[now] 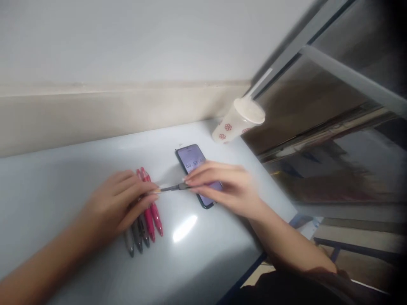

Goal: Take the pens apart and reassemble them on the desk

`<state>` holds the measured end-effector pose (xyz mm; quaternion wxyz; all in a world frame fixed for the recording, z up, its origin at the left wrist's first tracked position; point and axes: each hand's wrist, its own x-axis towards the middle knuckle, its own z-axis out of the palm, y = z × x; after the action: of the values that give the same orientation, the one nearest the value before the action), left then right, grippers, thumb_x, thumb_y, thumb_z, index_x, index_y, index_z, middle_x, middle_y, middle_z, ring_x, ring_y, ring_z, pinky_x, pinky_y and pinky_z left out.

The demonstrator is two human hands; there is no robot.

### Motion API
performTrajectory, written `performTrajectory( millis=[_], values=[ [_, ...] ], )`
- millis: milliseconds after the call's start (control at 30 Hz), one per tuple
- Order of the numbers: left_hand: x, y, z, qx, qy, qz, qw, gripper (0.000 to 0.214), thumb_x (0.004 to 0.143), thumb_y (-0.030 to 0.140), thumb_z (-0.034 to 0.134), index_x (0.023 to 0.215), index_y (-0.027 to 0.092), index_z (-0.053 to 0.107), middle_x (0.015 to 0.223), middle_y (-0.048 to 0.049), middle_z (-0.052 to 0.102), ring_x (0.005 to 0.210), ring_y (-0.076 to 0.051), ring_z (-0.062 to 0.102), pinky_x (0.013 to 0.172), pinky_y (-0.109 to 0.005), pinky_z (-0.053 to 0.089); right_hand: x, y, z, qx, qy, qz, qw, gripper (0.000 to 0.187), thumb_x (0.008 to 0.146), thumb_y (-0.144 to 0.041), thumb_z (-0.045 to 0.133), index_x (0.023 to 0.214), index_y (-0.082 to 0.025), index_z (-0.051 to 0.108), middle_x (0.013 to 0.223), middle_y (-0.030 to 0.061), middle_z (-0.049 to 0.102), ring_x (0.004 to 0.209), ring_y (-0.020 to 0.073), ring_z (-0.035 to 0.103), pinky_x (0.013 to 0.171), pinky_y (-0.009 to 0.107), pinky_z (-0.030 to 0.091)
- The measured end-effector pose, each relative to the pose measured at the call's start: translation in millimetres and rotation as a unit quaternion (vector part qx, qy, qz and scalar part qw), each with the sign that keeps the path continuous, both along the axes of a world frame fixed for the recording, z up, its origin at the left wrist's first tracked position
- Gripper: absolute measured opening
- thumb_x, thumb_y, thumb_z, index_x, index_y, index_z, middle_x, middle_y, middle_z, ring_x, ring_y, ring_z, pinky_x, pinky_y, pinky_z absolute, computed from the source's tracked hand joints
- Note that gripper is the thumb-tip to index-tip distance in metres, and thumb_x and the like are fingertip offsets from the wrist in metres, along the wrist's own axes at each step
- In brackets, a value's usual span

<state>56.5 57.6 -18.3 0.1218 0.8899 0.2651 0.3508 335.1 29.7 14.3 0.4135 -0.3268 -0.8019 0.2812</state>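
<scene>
Here we are at the counter (54, 190), and all the action is just below the middle of the frame! The right hand (224, 188) comes in from the lower right, thumb and fingers pinching a thin dark pen (171, 188), held level and a little blurred. From the left, the left hand (116, 201) stretches across, fingers long and loosely together, and its fingertips reach right up to the other end of that pen. Are they gripping it or only touching it? The blur won't let me call that one!

Under the left hand sits a row of pens (143, 216), lying side by side and slanting across the counter, red ones next to grey and black ones, their upper parts tucked beneath the palm and fingers. Just beyond, the phone (190, 161) lies with its lit screen up, showing digits, and the right hand covers its lower end. Up toward the back corner, a white cup (238, 120) with red flower prints stands tilted in the frame, well apart from both hands. A pale wall (111, 51) fills the upper left, and a metal-framed window (330, 127) runs down the right side!
</scene>
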Motion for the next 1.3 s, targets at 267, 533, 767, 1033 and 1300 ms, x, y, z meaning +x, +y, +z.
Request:
performTrajectory(
  millis=[267,533,767,1033,1300],
  values=[
    [-3,0,-0.8,0.045,-0.023,0.006,0.999,0.015,0.098,0.012,0.069,0.109,0.023,0.072,0.083,0.0008,0.076,0.075,-0.018,0.065,0.076,-0.034,0.049,-9,-11,-6.7,0.151,-0.134,-0.053,0.978,0.010,0.103,-0.024,0.068,0.096,-0.017,0.069,0.083,0.0054,0.074,0.073,0.0164,0.067,0.068,0.032,0.053],
    [-4,5,-2.4,0.062,-0.016,0.014,0.998,0.009,0.099,0.015,0.070,0.106,0.021,0.071,0.087,0.0024,0.078,0.077,-0.017,0.065,0.078,-0.036,0.046,-10,-19,-5.7,0.132,-0.217,-0.098,0.962,0.031,0.105,-0.037,0.065,0.125,-0.014,0.060,0.096,0.0081,0.071,0.081,0.0190,0.065,0.072,0.033,0.053],
    [-1,6,-1.0,0.021,-0.002,0.030,0.999,0.010,0.103,0.018,0.064,0.106,0.025,0.071,0.087,0.0042,0.079,0.075,-0.018,0.066,0.079,-0.040,0.045,-7,-17,-1.8,0.112,-0.241,-0.085,0.960,0.014,0.108,-0.027,0.058,0.107,-0.017,0.068,0.080,0.0045,0.068,0.075,0.0197,0.062,0.069,0.035,0.048],
    [-2,3,1.1,0.002,0.006,0.027,1.000,0.010,0.102,0.019,0.065,0.107,0.024,0.072,0.088,0.0028,0.078,0.078,-0.018,0.067,0.079,-0.039,0.046,-12,-21,0.9,0.120,-0.194,-0.090,0.969,0.007,0.104,-0.018,0.063,0.103,-0.018,0.070,0.080,0.0042,0.068,0.073,0.0177,0.062,0.068,0.033,0.048],
    [-2,3,0.5,0.007,0.005,0.014,1.000,0.010,0.100,0.016,0.068,0.107,0.024,0.071,0.085,0.0019,0.076,0.077,-0.017,0.065,0.081,-0.035,0.045,-15,-20,-3.8,0.147,-0.174,-0.102,0.968,0.017,0.102,-0.019,0.065,0.119,-0.022,0.069,0.097,0.0067,0.074,0.082,0.0191,0.066,0.072,0.035,0.054]
  ],
)
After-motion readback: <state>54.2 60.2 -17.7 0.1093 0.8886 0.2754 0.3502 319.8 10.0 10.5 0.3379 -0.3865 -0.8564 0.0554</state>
